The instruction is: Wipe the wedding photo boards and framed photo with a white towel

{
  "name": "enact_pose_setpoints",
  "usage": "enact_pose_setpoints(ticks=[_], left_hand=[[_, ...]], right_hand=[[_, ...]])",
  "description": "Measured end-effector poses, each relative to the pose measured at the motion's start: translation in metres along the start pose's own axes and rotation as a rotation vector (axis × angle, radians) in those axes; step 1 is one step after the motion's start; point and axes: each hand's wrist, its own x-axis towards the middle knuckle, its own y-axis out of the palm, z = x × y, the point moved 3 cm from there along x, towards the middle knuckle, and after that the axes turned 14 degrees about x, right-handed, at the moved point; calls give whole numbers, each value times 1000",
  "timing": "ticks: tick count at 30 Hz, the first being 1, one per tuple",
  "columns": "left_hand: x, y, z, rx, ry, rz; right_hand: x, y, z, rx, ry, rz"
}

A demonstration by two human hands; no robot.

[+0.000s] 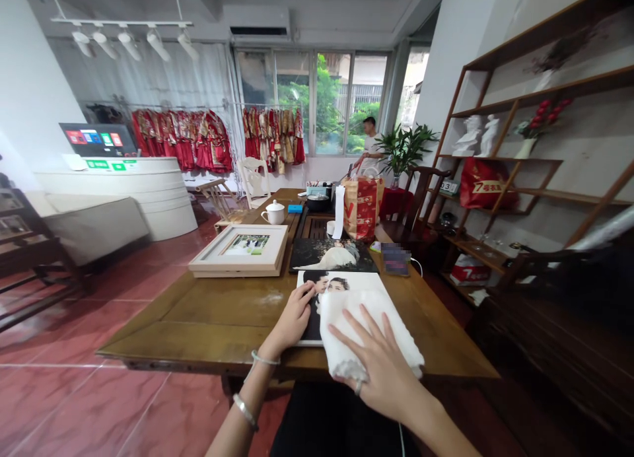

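A flat photo panel showing a couple lies at the table's near edge. My left hand rests on its left side, fingers stretched over the picture. On the panel's right part lies a folded white cloth, which covers much of the picture. My right hand presses down on the cloth with its fingers spread. Just beyond, a second, dark photo panel shows a figure in a white dress. To the left sits a thick pale picture frame with a photo inside.
Behind the panels on the wooden table are a white lidded cup, a blue box and a red-and-tan paper bag. A phone with a cable lies at right. Another person stands near the window.
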Motion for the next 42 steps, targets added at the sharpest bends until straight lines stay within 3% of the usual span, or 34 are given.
enact_pose_setpoints(ticks=[4, 11, 15, 19, 23, 26, 30, 36, 39, 42], left_hand=[[0, -1, 0, -11, -2, 8], [0, 0, 2, -41, -2, 3], [0, 0, 2, -43, 4, -1], [0, -3, 0, -59, -8, -5], [0, -4, -1, -110, -22, -5], [0, -2, 1, -115, -19, -10], [0, 0, 3, -75, -13, -8], [1, -1, 1, -32, 12, 12], [1, -2, 0, -16, 6, 25], [1, -3, 0, 3, 13, 39]], right_hand=[[1, -10, -8, 39, 16, -1], [62, -23, -39, -42, 246, -144], [78, -11, -26, -104, 291, -177], [54, 7, 6, -56, 134, -117], [13, 9, 25, 44, 16, -35], [-8, -2, 20, 100, -22, 16], [-9, -20, -14, 85, 65, -26], [42, -40, -66, 26, 289, -114], [83, -44, -67, 57, 346, -98], [124, -38, -50, 79, 311, -65]])
